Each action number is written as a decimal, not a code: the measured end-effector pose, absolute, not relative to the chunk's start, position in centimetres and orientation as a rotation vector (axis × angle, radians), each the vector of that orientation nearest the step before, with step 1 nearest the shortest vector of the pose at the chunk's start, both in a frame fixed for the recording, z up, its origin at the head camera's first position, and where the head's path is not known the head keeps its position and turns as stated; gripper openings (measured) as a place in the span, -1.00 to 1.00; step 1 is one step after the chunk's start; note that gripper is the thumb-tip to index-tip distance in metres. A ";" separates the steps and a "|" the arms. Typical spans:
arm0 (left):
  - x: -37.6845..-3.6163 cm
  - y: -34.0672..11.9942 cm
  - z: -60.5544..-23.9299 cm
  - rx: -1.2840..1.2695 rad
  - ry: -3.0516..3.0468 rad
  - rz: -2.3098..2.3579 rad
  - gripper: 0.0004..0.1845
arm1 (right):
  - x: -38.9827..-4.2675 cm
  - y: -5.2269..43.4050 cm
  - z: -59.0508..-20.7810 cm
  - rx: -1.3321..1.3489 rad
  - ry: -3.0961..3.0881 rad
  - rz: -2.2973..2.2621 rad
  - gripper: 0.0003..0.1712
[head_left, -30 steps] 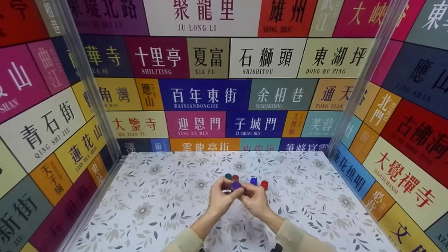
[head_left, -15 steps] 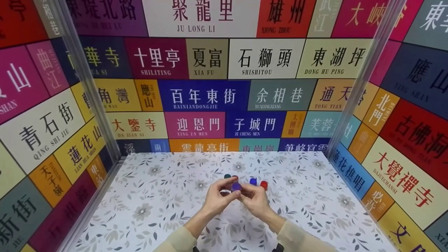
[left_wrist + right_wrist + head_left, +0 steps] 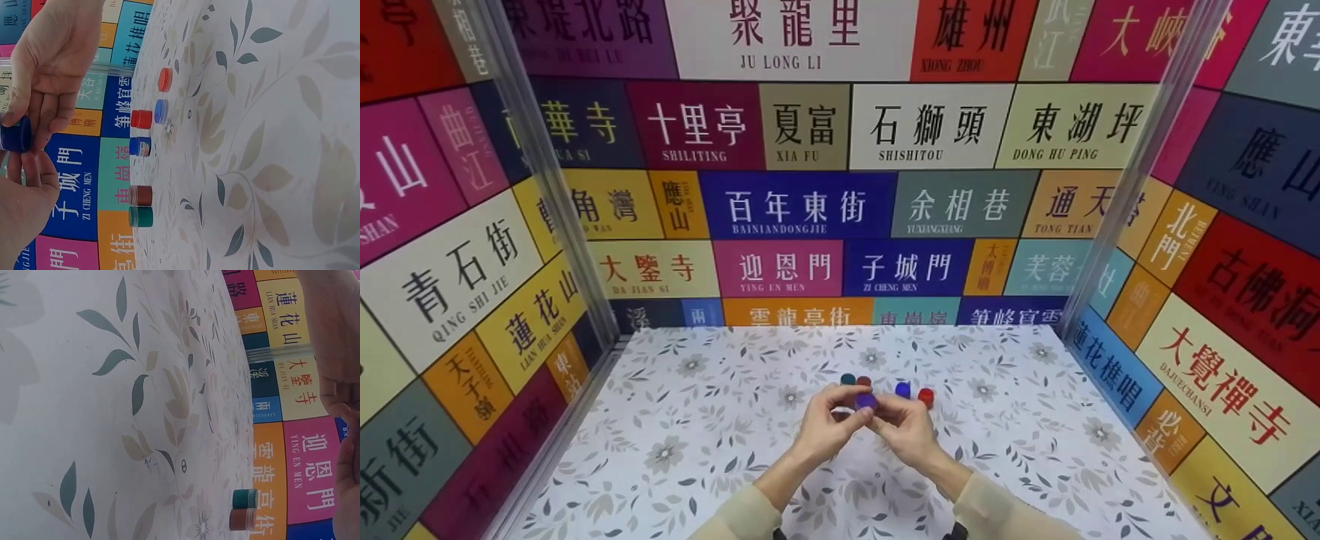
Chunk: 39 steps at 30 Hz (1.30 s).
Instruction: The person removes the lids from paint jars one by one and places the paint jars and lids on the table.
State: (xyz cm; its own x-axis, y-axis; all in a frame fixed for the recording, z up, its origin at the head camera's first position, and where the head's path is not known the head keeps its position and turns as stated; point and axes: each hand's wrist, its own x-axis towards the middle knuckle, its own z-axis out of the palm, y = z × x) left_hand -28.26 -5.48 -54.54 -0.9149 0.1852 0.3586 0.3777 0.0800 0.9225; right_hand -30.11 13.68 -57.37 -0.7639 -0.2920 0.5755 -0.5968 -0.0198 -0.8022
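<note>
Two hands meet above the flowered tabletop [image 3: 675, 420], both pinching one small purple bottle [image 3: 865, 400]. The left hand [image 3: 825, 429] curls its fingertips round the bottle's left side, and the right hand [image 3: 907, 429] grips the right side. The bottle's long axis seems roughly upright, its round top toward the head camera. Just beyond the bottle stand a green bottle [image 3: 848, 379], a brown bottle [image 3: 864, 381], a blue bottle [image 3: 902, 389] and a red bottle [image 3: 925, 396].

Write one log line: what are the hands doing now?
left hand: holds purple jar | right hand: holds it too | table: more small jars
</note>
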 end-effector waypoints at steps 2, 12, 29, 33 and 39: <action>-28.2 -5.4 -54.5 -0.572 -2.190 -1.949 -0.63 | -30.1 13.7 -57.4 0.948 -2.005 1.865 -0.66; -27.8 -4.9 -54.8 -0.513 -2.176 -1.933 -0.66 | -29.9 13.7 -57.7 0.913 -1.997 1.909 -0.67; -27.7 -4.3 -54.6 -0.420 -2.146 -1.952 -0.67 | -29.9 13.8 -57.7 0.894 -1.992 1.927 -0.66; -27.7 -4.0 -54.5 -0.399 -2.149 -1.940 -0.67 | -29.9 13.9 -57.7 0.897 -1.993 1.912 -0.66; -27.7 -3.5 -54.2 -0.353 -2.161 -1.909 -0.71 | -30.1 13.9 -57.6 0.889 -2.000 1.881 -0.65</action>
State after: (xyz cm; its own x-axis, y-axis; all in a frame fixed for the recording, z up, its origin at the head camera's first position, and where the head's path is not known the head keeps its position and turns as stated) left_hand -27.73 -3.51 -54.24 -0.9429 0.0243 0.3321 0.3325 0.1189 0.9356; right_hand -30.06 13.93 -57.58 -0.7809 -0.2550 0.5702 -0.5848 -0.0226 -0.8109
